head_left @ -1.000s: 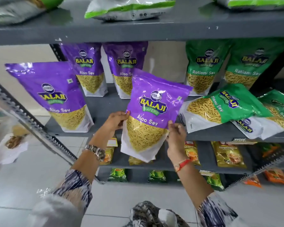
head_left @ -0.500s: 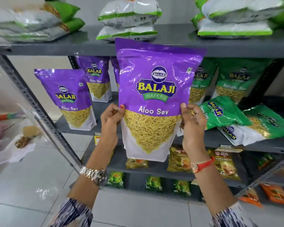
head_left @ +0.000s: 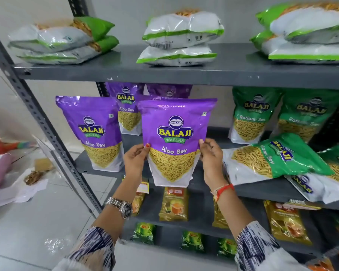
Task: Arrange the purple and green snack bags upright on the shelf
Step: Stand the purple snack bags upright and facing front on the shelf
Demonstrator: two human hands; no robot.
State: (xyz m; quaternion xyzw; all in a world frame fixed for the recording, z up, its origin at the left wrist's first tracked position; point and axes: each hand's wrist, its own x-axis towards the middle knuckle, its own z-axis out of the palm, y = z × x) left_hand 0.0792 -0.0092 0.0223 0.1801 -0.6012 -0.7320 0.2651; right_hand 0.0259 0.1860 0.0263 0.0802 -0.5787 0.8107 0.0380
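I hold a purple Aloo Sev bag (head_left: 175, 133) upright at the front of the grey middle shelf (head_left: 262, 189). My left hand (head_left: 135, 158) grips its left edge and my right hand (head_left: 210, 158) its right edge. Another purple bag (head_left: 93, 132) stands upright to its left. Two more purple bags (head_left: 127, 110) stand behind, one mostly hidden. Two green Ratlami Sev bags (head_left: 251, 114) stand upright at the back right. In front of them two green bags (head_left: 272, 159) lie flat, overlapping.
The top shelf (head_left: 125, 72) carries stacks of green-and-white bags lying flat. Lower shelves hold small yellow and green packets (head_left: 173, 204). A slanted metal upright (head_left: 41, 118) frames the left side. Wrappers and papers (head_left: 27, 184) lie on the tiled floor at left.
The purple bag has moved away from me, down and in under the top shelf edge, toward the middle shelf. Both hands keep their grip on its sides.
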